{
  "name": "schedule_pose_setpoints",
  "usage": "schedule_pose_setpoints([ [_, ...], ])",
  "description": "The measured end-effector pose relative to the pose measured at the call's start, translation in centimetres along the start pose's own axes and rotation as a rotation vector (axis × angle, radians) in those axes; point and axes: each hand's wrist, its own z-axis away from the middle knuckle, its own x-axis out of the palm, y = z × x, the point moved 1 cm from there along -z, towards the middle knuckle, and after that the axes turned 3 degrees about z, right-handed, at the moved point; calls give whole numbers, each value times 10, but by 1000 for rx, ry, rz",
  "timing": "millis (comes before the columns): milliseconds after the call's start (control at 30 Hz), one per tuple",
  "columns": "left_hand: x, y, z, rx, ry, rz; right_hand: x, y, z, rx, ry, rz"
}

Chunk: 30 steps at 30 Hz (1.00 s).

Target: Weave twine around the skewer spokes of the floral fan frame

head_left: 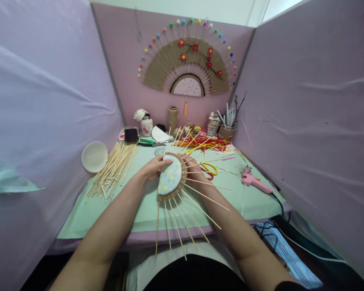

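Observation:
Between my hands, above the table, is a fan frame (170,174): a half-round base with pale blue, yellow-patterned facing, a brown corrugated rim and several thin wooden sticks radiating from its curve. It is turned so its straight edge faces left. My left hand (155,166) grips that straight edge, thumb on the front face. My right hand (191,165) is closed at the upper right of the rim, partly hidden behind the base and sticks. Scissors with yellow and red handles (210,169) lie just beyond my right wrist.
A pink glue gun (256,180) with its cord lies right on the table. Loose wooden sticks (113,167) and a white paper plate (94,157) are at left. Red and yellow pipe cleaners (200,142), green-handled pliers (147,142) and jars line the back, below a finished fan (157,66).

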Motion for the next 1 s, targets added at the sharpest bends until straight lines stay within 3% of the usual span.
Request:
schedule_pose_setpoints([
  [133,-4,6,7,-61,-89,48,-3,2,4,61,46,-28],
  [467,-22,5,8,-170,-280,234,-21,-20,3,42,-132,186],
  [667,-14,3,12,-178,-298,268,-36,-12,-7,-68,3,299],
  [767,-10,1,13,-205,-319,257,-47,-6,-14,-96,177,422],
  [867,-8,0,12,-239,-316,266,-53,-8,-15,-232,330,571],
  [933,-7,0,10,-233,-284,278,-49,-13,-11,-291,267,529],
  [1000,-7,1,9,-209,-235,291,-41,-20,-4,-253,81,436],
])
